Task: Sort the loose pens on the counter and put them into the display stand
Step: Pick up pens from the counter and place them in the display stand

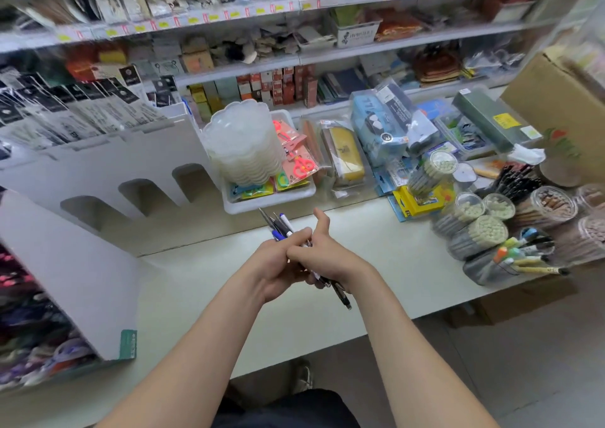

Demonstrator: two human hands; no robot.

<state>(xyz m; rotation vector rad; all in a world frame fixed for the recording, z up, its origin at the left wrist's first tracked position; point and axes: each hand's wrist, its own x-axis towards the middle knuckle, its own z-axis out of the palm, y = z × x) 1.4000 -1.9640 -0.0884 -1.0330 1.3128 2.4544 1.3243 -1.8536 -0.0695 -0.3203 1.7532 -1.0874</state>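
Plastic pens (282, 228), a mixed handful of dark, blue and white barrels, sit bunched in a person's two hands above the pale counter (393, 264). Their tips fan out toward the shelves, and one dark barrel pokes down below the wrists. Light, stiff and smooth, such pens would likely slide against one another, so a hold round the middle of the bundle looks safest. The left hand (273, 264) curls its fingers round the bunch from beneath. The right hand (322, 252) closes over it from the other side, fingers bent, thumb sticking up free. Both forearms reach forward and meet in the middle. The white cardboard display stand (98, 179), its arched slots stepped in tiers, stands to the left, well apart from the hands. Tubs of pencils (478, 234) crowd the counter's right end.
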